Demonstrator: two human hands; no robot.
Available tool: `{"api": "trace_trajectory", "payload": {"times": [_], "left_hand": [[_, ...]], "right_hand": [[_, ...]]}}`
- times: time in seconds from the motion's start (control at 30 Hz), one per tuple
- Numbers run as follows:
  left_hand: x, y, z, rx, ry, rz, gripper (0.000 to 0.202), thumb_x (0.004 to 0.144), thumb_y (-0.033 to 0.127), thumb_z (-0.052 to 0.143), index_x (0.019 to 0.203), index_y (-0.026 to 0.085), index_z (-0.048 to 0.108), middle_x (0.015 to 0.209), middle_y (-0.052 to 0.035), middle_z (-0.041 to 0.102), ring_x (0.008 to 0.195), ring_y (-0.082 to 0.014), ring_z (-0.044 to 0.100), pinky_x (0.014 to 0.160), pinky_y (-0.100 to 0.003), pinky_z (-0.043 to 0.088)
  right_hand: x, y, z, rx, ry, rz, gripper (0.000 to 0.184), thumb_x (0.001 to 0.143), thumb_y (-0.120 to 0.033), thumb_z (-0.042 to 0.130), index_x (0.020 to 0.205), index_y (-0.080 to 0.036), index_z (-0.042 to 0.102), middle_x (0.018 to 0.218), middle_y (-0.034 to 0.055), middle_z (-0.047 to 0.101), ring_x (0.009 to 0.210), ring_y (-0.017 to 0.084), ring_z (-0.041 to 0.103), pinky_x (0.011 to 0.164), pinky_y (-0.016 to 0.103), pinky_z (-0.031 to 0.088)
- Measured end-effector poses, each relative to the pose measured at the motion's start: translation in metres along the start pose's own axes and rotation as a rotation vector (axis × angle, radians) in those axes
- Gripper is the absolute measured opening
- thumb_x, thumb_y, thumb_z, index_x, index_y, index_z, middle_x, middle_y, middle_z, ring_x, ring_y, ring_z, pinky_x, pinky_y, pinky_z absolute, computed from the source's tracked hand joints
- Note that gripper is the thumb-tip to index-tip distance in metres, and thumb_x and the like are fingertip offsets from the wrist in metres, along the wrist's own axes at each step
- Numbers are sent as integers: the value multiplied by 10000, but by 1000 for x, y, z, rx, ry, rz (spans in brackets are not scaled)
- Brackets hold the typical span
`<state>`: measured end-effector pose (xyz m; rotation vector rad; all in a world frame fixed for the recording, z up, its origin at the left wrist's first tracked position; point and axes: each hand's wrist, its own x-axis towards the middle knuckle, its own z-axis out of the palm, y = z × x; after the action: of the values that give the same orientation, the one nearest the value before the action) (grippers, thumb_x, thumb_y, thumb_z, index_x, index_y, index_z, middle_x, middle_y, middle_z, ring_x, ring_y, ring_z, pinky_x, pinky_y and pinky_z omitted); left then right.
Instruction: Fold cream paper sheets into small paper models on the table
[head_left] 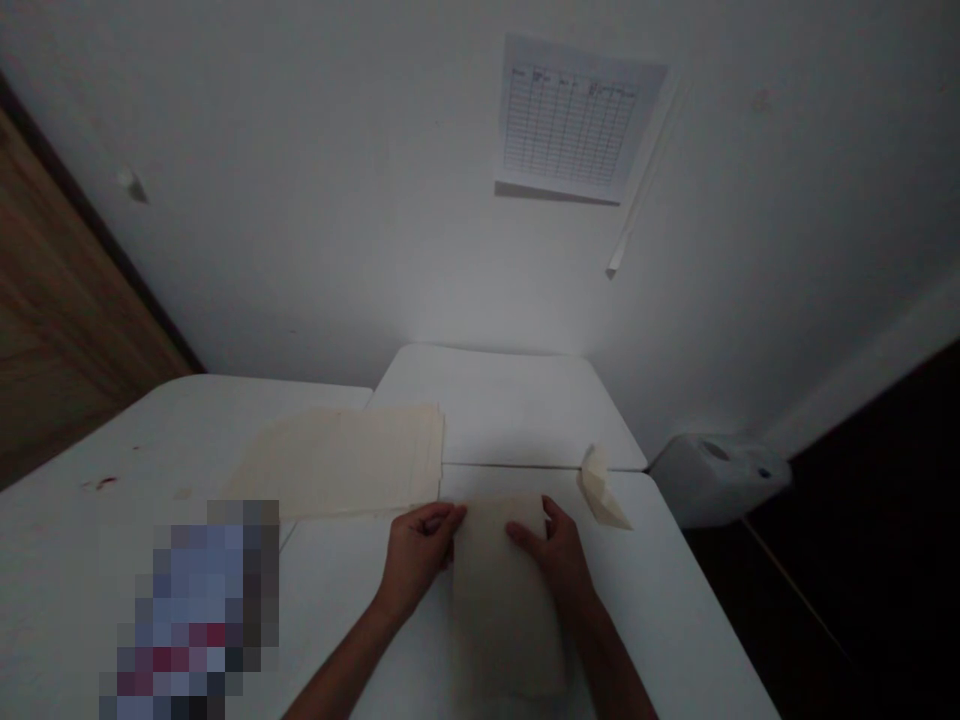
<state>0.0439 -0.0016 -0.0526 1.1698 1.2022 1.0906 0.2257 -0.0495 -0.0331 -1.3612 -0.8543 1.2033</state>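
A beige sheet of paper [504, 610], narrow and seemingly folded lengthwise, lies before me on the white table [675, 600]. At its upper left corner my left hand [421, 548] pinches the edge between thumb and fingers. My right hand [553, 550] grips the right edge near the top, its thumb lying on the paper's face and its fingers partly hidden behind. Further left rests a stack of flat beige sheets [352, 455]. Just right of my right hand stands a small folded paper boat [602, 490] of the same beige paper.
A blurred-out bluish object [195, 590] lies at the left front. Behind the table rises a white wall with a printed chart [574, 120] on it. A white plastic container [724, 475] stands beyond the table's right edge. Brown wood [67, 300] borders the left.
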Motion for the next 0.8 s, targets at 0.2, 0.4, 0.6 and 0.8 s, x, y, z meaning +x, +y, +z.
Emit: {"api": "trace_trajectory", "payload": {"times": [0.2,0.4,0.6,0.8], "left_hand": [[-1,0,1,-7,-6,12,429,677,559,714,708,131,707,461,3,566,346,-79,415,327,-171,290],[-2,1,0,0,-9,22,428,680,555,714,704,128,704,457,2,564,350,-81,417,335,-174,298],[-2,-1,-1,8,-34,43,406,713,532,701,724,126,704,456,5,558,353,-82,420,338,-174,301],[-1,-6,-2,6,-43,48,399,726,524,697,737,126,706,482,-2,573,367,-85,437,348,-174,315]], "right_hand": [[-1,1,0,-29,15,-26,560,621,-405,797,1062,-143,574,904,120,719,743,256,688,634,343,558],[-4,2,-1,-24,1,-37,556,627,-405,794,1061,-143,567,911,121,720,751,254,690,644,343,558],[-5,1,-1,-22,-18,-39,526,634,-408,792,1037,-148,576,895,110,722,738,245,686,634,329,554],[-6,1,-1,-17,-7,-49,530,617,-443,799,1012,-155,596,866,103,721,715,250,682,625,338,551]]}}
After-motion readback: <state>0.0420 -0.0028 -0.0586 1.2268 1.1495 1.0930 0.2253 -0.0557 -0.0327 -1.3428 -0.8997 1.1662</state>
